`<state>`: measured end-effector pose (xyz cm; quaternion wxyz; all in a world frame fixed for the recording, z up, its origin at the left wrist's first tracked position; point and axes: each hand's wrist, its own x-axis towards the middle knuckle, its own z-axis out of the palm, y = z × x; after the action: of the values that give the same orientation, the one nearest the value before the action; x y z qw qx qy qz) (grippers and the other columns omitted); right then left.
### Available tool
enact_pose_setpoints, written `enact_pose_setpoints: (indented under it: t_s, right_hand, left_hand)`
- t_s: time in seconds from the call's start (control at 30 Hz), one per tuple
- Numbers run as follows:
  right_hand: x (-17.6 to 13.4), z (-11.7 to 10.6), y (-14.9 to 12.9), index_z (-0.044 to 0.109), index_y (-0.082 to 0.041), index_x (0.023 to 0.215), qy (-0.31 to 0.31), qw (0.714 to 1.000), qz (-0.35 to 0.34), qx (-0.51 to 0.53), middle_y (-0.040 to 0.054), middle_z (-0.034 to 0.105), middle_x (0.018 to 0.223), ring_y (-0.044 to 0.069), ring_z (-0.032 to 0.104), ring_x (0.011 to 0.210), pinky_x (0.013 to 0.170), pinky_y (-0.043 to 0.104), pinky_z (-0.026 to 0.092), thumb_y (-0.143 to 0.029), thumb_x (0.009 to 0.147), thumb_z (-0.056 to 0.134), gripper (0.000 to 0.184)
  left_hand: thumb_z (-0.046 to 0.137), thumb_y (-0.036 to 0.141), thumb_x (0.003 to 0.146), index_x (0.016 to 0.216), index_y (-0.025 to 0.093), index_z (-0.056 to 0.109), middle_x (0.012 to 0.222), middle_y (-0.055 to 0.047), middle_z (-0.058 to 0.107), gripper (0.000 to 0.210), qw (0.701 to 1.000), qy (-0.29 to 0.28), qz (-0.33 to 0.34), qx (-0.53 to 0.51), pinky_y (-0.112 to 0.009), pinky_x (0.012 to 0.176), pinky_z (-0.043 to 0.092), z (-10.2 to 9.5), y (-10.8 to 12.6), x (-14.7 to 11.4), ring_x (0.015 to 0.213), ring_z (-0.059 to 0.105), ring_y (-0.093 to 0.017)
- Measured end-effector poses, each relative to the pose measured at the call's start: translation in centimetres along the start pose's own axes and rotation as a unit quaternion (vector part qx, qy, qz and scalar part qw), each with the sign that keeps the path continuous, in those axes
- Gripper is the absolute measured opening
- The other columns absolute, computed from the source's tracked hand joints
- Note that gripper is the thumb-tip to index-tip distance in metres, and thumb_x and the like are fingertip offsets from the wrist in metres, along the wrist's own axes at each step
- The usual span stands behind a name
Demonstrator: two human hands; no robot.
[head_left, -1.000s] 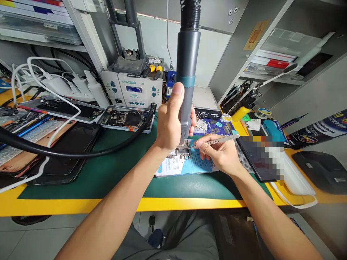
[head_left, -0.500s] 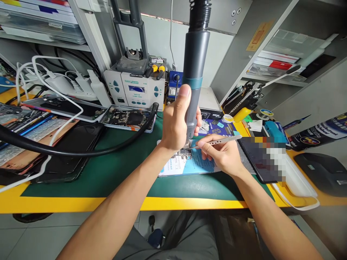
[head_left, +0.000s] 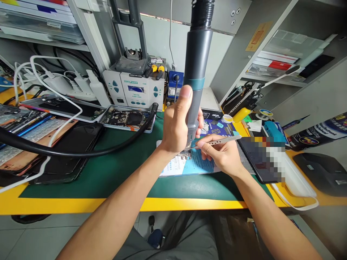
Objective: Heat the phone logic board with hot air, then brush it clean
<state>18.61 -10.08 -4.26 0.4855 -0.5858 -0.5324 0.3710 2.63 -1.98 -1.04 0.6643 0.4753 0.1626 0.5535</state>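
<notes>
My left hand is wrapped round the dark grey handle of a hot air gun, which points down with its nozzle low over a small circuit board. Pinched in my right hand is a pair of metal tweezers, its tips reaching left to just beside the nozzle. The board lies on a blue and white printed pad. Nozzle and left hand cover much of the board, so I cannot tell whether the tweezer tips touch it.
A hot air station stands at the back, with a thick black hose curving leftward across the green mat. An opened phone lies before it. Dark phone panels are at left; a black phone lies at right.
The hot air gun has shifted slightly right and down, its nozzle now hiding more of the board. My right hand and the tweezers are almost still.
</notes>
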Motion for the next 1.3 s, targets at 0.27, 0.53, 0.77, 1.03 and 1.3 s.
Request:
enact_pose_setpoints:
  t_s: [0.27,0.53,0.77,1.03,1.3]
  right_hand:
    - [-0.05,-0.12,0.16,0.086,-0.021,0.081,-0.002,1.000,0.004,-0.003,0.0020,0.069,0.056,0.018,0.062,0.048,0.046,0.031,0.043,-0.063,0.082,0.105,0.047]
    - [-0.04,-0.15,-0.09,0.085,-0.021,0.080,-0.005,1.000,0.001,-0.001,0.0013,0.069,0.058,0.017,0.060,0.049,0.046,0.031,0.046,-0.061,0.081,0.104,0.044]
    - [-0.14,-0.11,-0.42,0.084,-0.021,0.080,-0.005,1.000,0.001,-0.005,0.0012,0.068,0.058,0.017,0.059,0.049,0.046,0.030,0.046,-0.061,0.081,0.103,0.045]
    - [-0.18,-0.09,-0.39,0.085,-0.021,0.079,-0.005,1.000,0.002,-0.005,0.0024,0.070,0.059,0.018,0.062,0.050,0.045,0.031,0.045,-0.065,0.081,0.104,0.048]
    - [-0.10,-0.11,-0.29,0.085,-0.021,0.080,-0.009,1.000,0.006,-0.002,0.0021,0.069,0.058,0.018,0.062,0.050,0.047,0.031,0.045,-0.066,0.080,0.105,0.049]
  left_hand:
    - [0.063,0.100,0.100,0.071,0.024,0.068,0.061,-0.002,0.066,0.082,1.000,0.002,-0.013,0.001,-0.030,0.047,0.052,-0.24,0.29,0.03,0.047,0.061,-0.015]
    - [0.063,0.092,0.103,0.070,0.024,0.070,0.060,-0.003,0.067,0.075,1.000,0.017,-0.023,0.011,-0.031,0.046,0.051,-0.45,0.55,0.27,0.047,0.062,-0.016]
    - [0.064,0.096,0.100,0.074,0.025,0.071,0.062,-0.002,0.067,0.076,0.999,0.026,-0.018,0.019,-0.032,0.046,0.052,-0.69,0.30,0.39,0.049,0.063,-0.017]
    - [0.063,0.097,0.101,0.071,0.025,0.068,0.061,-0.002,0.065,0.078,0.999,0.029,0.004,0.022,-0.032,0.047,0.050,-0.33,-0.01,0.31,0.049,0.060,-0.016]
    - [0.063,0.098,0.100,0.068,0.026,0.068,0.061,-0.003,0.065,0.079,1.000,0.012,0.008,0.016,-0.034,0.049,0.049,-0.08,-0.30,0.18,0.049,0.060,-0.016]
